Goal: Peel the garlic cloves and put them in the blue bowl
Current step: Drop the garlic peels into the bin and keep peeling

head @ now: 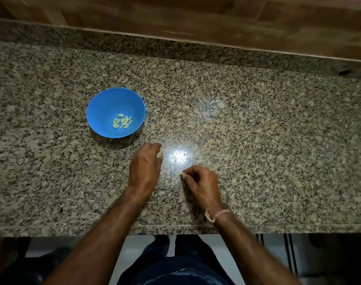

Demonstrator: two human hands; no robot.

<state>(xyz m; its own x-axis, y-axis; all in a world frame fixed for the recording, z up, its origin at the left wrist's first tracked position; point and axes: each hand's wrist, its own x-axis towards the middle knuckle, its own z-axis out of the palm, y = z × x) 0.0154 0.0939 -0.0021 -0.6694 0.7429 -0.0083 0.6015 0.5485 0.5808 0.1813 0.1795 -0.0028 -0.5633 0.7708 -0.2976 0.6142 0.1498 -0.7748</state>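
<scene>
Several peeled garlic cloves (122,121) lie in the blue bowl (105,105) at far left on my table (258,130). Left grip (145,165) curls around a pale piece; right grip (200,183) pinches another scrap.

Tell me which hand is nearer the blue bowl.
The left hand: it sits just below and right of the blue bowl, while the right hand, the one with the wrist string, lies farther right.
</scene>
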